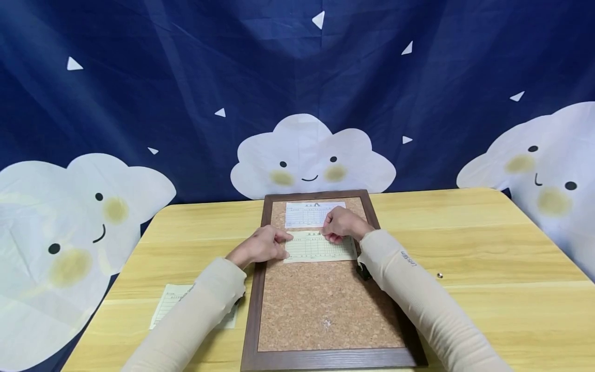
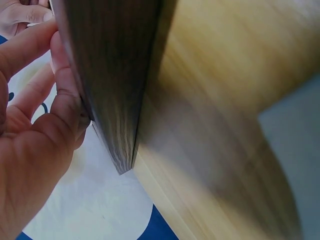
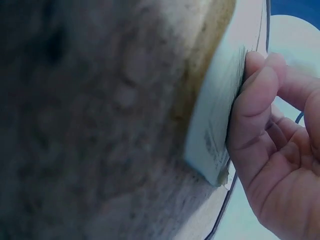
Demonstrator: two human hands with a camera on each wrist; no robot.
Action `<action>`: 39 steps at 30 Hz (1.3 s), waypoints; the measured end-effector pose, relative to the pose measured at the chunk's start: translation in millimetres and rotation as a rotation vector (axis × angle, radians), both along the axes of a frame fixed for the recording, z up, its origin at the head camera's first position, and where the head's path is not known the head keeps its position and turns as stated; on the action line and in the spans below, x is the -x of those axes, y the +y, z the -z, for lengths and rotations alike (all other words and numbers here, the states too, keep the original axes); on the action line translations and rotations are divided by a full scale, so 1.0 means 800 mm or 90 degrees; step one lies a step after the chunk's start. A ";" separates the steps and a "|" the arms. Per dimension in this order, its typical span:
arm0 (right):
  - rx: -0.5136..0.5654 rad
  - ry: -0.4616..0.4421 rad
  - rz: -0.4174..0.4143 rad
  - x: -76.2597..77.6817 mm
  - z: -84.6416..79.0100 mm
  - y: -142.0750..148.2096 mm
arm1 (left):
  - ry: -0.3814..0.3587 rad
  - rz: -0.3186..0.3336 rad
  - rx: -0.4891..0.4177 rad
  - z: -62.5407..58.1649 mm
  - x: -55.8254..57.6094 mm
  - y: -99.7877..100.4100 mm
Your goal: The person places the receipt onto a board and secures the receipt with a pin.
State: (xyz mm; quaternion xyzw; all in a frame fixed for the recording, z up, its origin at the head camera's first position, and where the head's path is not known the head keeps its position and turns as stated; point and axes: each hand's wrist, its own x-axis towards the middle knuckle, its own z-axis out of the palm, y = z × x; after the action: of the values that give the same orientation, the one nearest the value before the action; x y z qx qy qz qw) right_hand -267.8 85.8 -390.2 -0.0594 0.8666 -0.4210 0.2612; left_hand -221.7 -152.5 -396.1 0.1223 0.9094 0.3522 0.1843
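Note:
A pale yellow printed form (image 1: 302, 250) lies across the cork board (image 1: 297, 305), just below a white printed form (image 1: 297, 217). A small shiny thumbtack (image 1: 316, 204) sits at the white form's top edge. My left hand (image 1: 262, 245) reaches over the frame's left side, thumb and forefinger touching the yellow form's left edge; in the left wrist view its fingers (image 2: 65, 95) lie along the brown frame. My right hand (image 1: 341, 226) is at the yellow form's top middle, pinching what looks like a thumbtack, mostly hidden by the fingertips. In the right wrist view, its curled fingers (image 3: 255, 110) press against the paper.
The board's dark brown wooden frame (image 1: 254, 310) lies on the wood-grain table (image 1: 492, 310). Another pale form (image 1: 169, 299) is at the left, partly under my left sleeve. A small shiny piece (image 1: 439, 275) lies right of the board. A blue cloud-print curtain (image 1: 297, 62) hangs behind.

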 end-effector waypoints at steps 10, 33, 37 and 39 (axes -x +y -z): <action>-0.041 0.044 -0.022 -0.002 0.002 -0.002 | 0.021 -0.007 0.015 -0.002 -0.003 0.004; 0.086 -0.050 -0.078 -0.008 -0.006 0.020 | 0.042 -0.021 -0.053 0.004 -0.016 -0.014; 0.102 -0.043 -0.089 -0.012 -0.009 0.027 | 0.048 -0.013 -0.076 0.005 -0.019 -0.017; 0.111 -0.043 -0.093 -0.014 -0.011 0.031 | 0.053 -0.012 -0.085 0.004 -0.020 -0.019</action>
State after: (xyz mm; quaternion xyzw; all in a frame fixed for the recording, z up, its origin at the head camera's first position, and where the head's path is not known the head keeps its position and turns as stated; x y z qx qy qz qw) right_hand -256.6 110.9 -381.7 -0.1302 0.8109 -0.4764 0.3140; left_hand -205.4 -168.0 -399.2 0.1403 0.8920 0.4082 0.1344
